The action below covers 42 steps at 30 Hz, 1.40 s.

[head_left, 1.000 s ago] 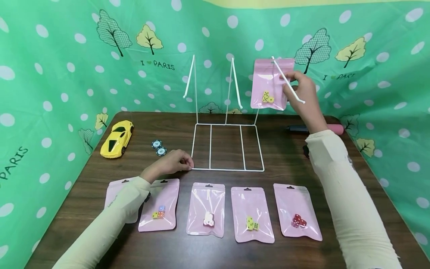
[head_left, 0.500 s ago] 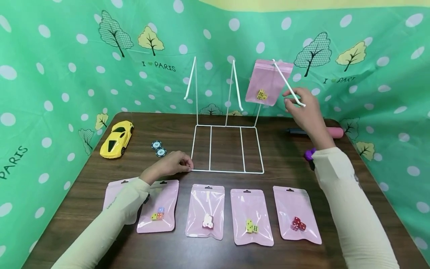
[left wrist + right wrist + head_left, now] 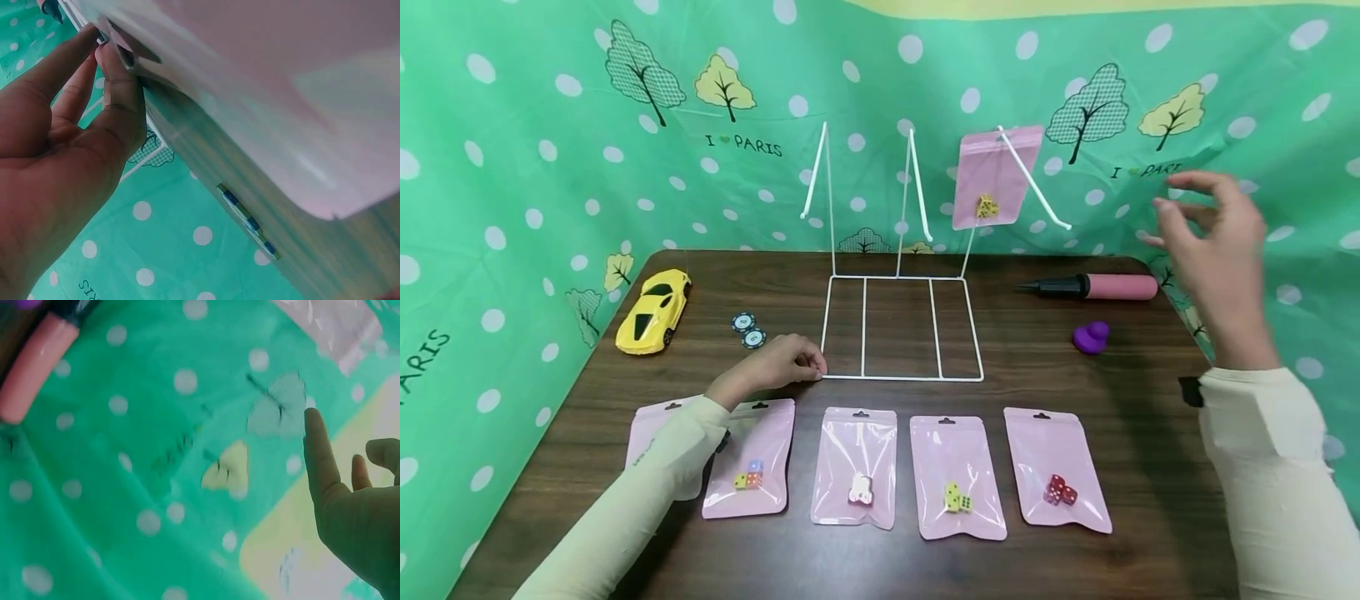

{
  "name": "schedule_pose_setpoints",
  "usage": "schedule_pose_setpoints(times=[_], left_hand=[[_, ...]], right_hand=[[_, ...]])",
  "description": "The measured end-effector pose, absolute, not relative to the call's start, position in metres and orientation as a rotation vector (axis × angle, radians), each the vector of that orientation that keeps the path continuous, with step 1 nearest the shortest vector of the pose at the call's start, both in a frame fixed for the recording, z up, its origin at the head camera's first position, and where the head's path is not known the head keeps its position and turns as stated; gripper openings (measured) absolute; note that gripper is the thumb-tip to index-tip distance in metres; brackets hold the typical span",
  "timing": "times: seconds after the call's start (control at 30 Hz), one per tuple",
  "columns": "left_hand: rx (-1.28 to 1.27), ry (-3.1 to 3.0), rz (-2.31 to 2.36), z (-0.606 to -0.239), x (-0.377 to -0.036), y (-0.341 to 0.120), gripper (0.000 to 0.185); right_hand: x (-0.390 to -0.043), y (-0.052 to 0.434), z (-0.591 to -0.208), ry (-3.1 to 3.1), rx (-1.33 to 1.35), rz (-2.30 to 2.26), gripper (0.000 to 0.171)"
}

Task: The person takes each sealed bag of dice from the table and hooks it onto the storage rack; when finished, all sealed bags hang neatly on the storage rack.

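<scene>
While the left hand [image 3: 778,367] rests on the table [image 3: 1120,417] with fingers curled, pinching the near-left corner of the white wire rack [image 3: 901,375], the right hand [image 3: 1213,237] is raised in the air to the right of the rack, fingers loosely spread and holding nothing. A pink pouch with yellow dice [image 3: 994,177] hangs on the rack's right-hand prong, well apart from the right hand. Five pink pouches lie in a row along the near edge; the left sleeve [image 3: 662,467] covers part of the leftmost. Far right on the table lie a pink pump [image 3: 1105,287] and a purple piece [image 3: 1091,337]; far left, a yellow toy car [image 3: 653,310] and two chips [image 3: 748,329].
</scene>
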<state>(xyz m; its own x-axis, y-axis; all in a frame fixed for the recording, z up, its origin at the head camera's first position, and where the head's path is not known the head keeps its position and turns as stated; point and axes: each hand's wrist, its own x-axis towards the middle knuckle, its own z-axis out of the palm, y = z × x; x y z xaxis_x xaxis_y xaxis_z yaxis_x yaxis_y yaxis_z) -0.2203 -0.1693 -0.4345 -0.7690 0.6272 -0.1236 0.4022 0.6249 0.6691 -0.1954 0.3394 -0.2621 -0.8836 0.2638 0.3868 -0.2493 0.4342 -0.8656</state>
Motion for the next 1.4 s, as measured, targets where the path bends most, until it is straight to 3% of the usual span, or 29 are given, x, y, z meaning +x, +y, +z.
schedule_pose_setpoints(times=[0.27, 0.7, 0.9, 1.1, 1.2, 1.4], left_hand=[[0.832, 2.502, 0.917, -0.436, -0.221, -0.169, 0.008], [0.82, 2.521, 0.9, -0.434, -0.221, -0.168, 0.008], [0.812, 2.522, 0.895, -0.435, -0.22, -0.168, 0.008], [0.815, 2.52, 0.903, -0.436, -0.221, -0.168, 0.009], [0.811, 2.519, 0.908, -0.435, -0.22, -0.168, 0.009], [0.819, 2.526, 0.898, -0.435, -0.22, -0.168, 0.008]], right_hand=[[-0.148, 0.389, -0.267, -1.868, -0.014, 1.628, 0.031], [-0.069, 0.452, -0.347, -2.22, -0.084, 1.557, 0.037], [-0.05, 0.45, -0.375, -2.6, -0.265, 1.444, 0.032], [-0.041, 0.436, -0.396, -2.801, -0.208, 1.503, 0.036], [-0.038, 0.423, -0.404, -2.888, -0.191, 1.51, 0.024], [-0.035, 0.397, -0.413, -3.076, -0.23, 1.507, 0.055]])
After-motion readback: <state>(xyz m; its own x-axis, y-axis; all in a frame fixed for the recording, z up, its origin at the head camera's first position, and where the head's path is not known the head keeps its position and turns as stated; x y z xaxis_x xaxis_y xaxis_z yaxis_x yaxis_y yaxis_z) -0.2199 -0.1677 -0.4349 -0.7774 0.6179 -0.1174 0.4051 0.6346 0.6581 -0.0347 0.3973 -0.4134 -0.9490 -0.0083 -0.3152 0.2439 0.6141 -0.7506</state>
